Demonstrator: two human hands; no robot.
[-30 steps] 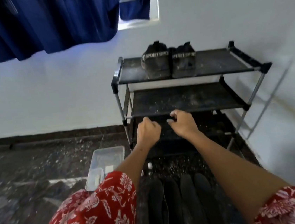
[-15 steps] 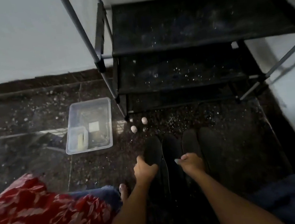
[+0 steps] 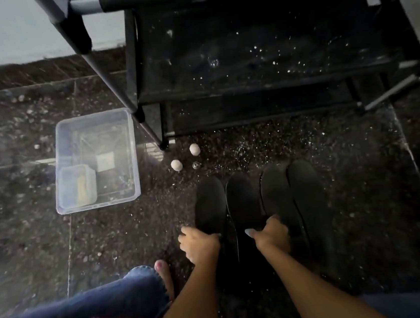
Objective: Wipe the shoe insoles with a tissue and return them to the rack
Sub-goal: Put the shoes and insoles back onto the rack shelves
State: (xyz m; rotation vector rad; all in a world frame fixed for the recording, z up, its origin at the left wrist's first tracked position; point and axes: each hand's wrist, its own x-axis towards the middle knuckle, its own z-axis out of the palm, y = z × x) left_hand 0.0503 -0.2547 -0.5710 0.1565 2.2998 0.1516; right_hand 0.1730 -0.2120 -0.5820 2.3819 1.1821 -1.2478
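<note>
Gripping leftmost insole [image 3: 209,203]: left hand [image 3: 199,243]; right hand [image 3: 271,235] seemingly pinching third insole [image 3: 275,190]

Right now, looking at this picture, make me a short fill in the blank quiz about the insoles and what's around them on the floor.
1. ____ black insoles lie side by side on the floor.
2. The left hand grips the ____ insole of the row.
3. The clear plastic tub sits to the ____ of the rack leg.
4. Two small pale balls lie between the insoles and the ____.

Missing words: four; leftmost; left; rack
</note>
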